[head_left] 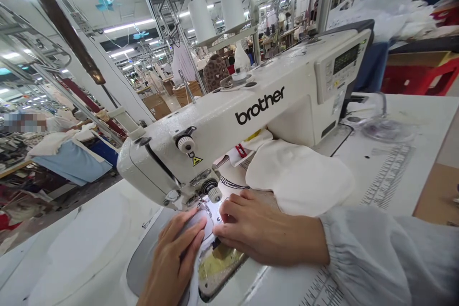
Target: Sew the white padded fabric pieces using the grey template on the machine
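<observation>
A white sewing machine (215,119) reaches across the table, its presser foot (205,208) low over the work. Under it lies a grey flat piece (147,260) with a white fabric edge (194,279) along its right side. My left hand (175,253) rests on the grey piece, fingers stretched out, tips just left of the foot. Right of the foot, my right hand (260,229) has curled fingers, with its lower fingertip and thumb pinching at the white fabric edge; the exact grip is partly hidden. A white padded fabric piece (301,174) lies behind my right hand.
The white table (401,105) carries printed rulers (387,177) at right and a clear round object (387,129) near the machine base. White thread cones (201,19) stand above the machine. A red crate (419,76) is beyond the table; blue cloth (73,160) hangs at left.
</observation>
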### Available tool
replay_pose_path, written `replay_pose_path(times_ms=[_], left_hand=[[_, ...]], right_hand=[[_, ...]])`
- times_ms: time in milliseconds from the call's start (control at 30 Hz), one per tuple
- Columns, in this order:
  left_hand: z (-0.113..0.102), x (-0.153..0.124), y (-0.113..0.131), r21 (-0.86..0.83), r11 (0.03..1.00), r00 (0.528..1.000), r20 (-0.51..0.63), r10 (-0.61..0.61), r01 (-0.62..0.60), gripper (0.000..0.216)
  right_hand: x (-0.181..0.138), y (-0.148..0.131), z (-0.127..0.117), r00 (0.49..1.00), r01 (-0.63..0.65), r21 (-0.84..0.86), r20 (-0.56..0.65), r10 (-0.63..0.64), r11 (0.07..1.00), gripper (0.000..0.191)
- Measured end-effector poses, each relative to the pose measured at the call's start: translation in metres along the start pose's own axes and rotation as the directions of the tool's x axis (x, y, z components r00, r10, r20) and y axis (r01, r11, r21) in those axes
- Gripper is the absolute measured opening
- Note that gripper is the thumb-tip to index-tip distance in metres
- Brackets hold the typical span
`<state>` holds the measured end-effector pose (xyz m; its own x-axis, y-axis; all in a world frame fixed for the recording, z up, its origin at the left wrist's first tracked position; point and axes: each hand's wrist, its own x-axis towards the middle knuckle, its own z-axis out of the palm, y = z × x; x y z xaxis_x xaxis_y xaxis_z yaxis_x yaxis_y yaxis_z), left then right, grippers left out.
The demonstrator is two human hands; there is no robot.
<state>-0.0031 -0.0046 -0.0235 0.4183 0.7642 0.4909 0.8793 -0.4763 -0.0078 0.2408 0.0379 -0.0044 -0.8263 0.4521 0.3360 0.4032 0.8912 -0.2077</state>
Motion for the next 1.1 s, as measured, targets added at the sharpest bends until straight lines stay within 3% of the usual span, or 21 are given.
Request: replay_pose_path(times_ms=[167,367,600,1100], left_hand=[[0.002,-0.001,0.0,0.017,0.998,0.998,-0.006,-0.063,0.063,0.026],[-0.01,0.0,-0.007,-0.007,1.0,0.991,0.134,0.015,-0.014,0.03],[-0.008,-0.007,-0.012,0.007,1.0,0.982,0.189,-0.017,0.016,0.035],[0.005,-0.017,-0.005,0.097,0.987,0.98,0.14,-0.14,0.128,0.036]], right_hand=[[0.003,0.003,0.0,0.999,-0.048,0.0,0.015,0.048,0.999,0.018],[0.002,0.004,-0.001,0.999,-0.026,-0.01,0.022,0.027,1.0,0.019],[0.001,0.007,0.007,1.0,-0.022,-0.01,-0.015,0.022,1.0,0.027],[0.002,0.002,0.001,0.998,-0.026,-0.027,0.055,0.028,0.999,0.024]])
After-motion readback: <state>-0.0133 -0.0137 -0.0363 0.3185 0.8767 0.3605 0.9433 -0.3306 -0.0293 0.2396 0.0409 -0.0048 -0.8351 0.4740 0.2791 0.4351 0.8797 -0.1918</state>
